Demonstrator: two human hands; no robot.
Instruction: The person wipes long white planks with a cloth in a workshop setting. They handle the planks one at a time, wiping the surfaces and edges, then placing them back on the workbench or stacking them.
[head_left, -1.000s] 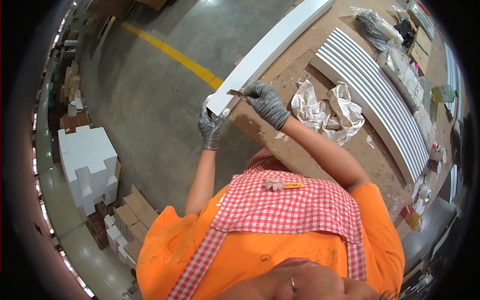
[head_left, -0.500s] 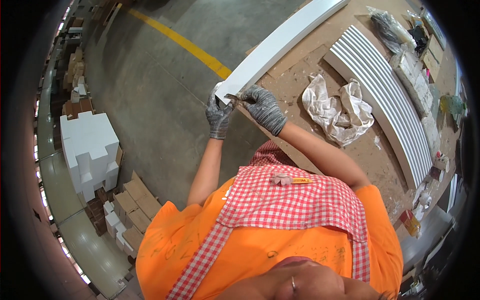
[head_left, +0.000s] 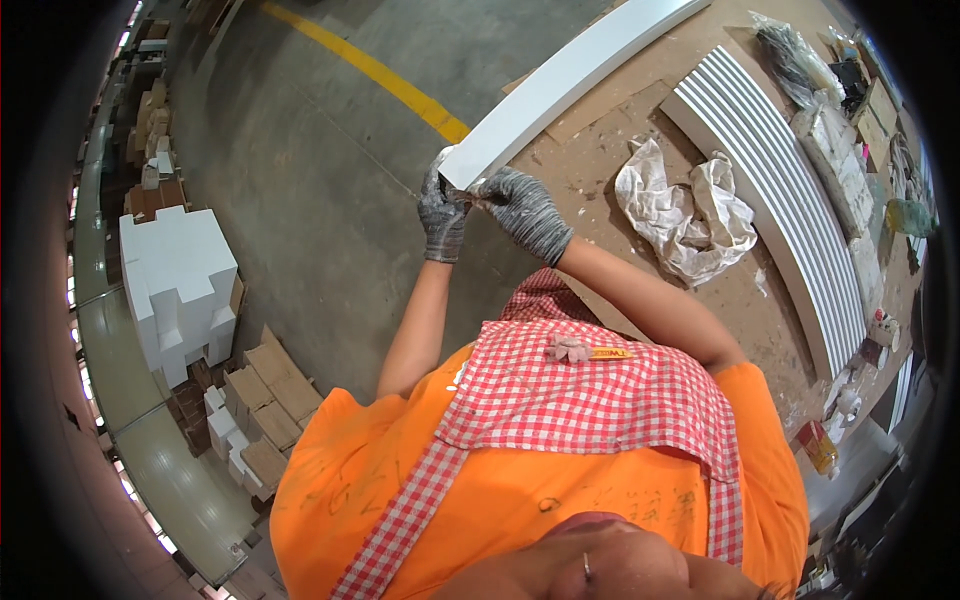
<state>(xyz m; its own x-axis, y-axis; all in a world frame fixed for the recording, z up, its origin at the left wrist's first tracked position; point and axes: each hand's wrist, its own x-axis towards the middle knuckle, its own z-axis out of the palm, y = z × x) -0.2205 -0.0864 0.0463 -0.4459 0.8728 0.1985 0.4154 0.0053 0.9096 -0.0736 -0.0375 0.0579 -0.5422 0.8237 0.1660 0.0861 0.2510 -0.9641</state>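
White board: the long, smooth, matte white board [head_left: 560,85] had a broad flat face and a squared near end; its long edges looked bowed in this wide view.
Board's place: it ran from both hands away to the upper right, over the far-left border of the tabletop, its near end jutting out above the floor.
Left hand: the left hand [head_left: 442,215], in a grey knitted glove, curled around the board's near end, fingertips at its left corner.
Right hand: the right hand [head_left: 522,208], gloved alike, pinched a small dark tool at that end; the tool was mostly hidden.
Tabletop: the brown, paint-spotted tabletop [head_left: 580,190] bore a crumpled off-white cloth [head_left: 645,190] and, beyond it, a row of narrow white curved strips [head_left: 775,190] lying side by side.
Floor: the grey concrete floor [head_left: 310,180] carried a yellow painted line [head_left: 370,72].
Left of the room: a stepped white stack [head_left: 180,270] stood near brown cardboard pieces [head_left: 270,395].
Clear plastic bag: the bag [head_left: 785,65] at the tabletop's far side held something dark.
Green translucent bottle: its contents [head_left: 908,217] could not be made out.
Red-and-amber bottle: this one [head_left: 818,447] lay tilted by the right border.
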